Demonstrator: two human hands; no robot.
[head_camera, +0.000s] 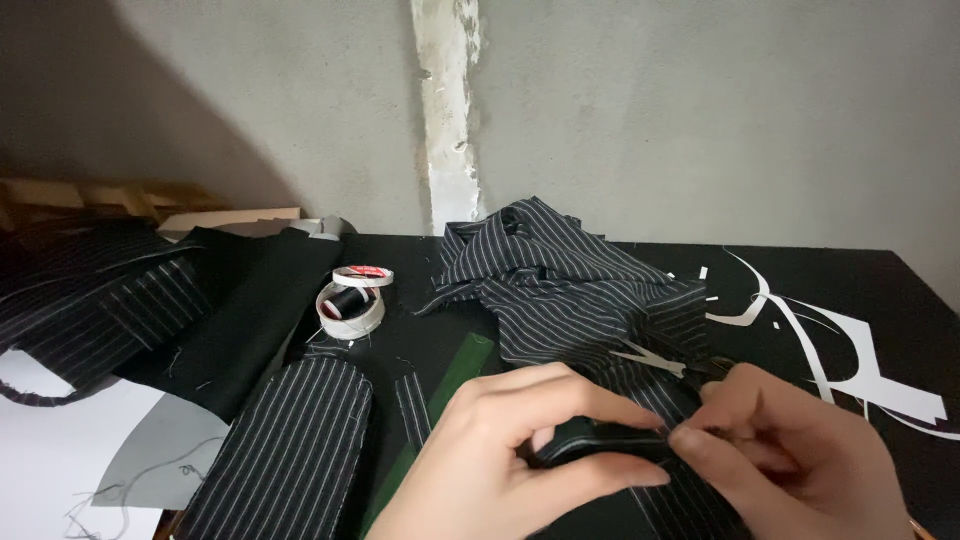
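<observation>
My left hand (505, 450) and my right hand (790, 450) meet low in the head view. Both pinch a folded edge of black pinstriped fabric (600, 442) between thumb and fingers. That cloth runs up into a crumpled heap of the same striped fabric (560, 270) in the middle of the black table (880, 290). Small scissors (665, 362) lie on the cloth just above my right hand.
A roll of white tape with a black thread spool inside it (350, 300) stands left of the heap. Cut striped pieces (290, 440), a green strip (455, 375), black cloth (250, 310) and white paper (60, 450) lie at left. White paper offcuts (860, 360) lie at right.
</observation>
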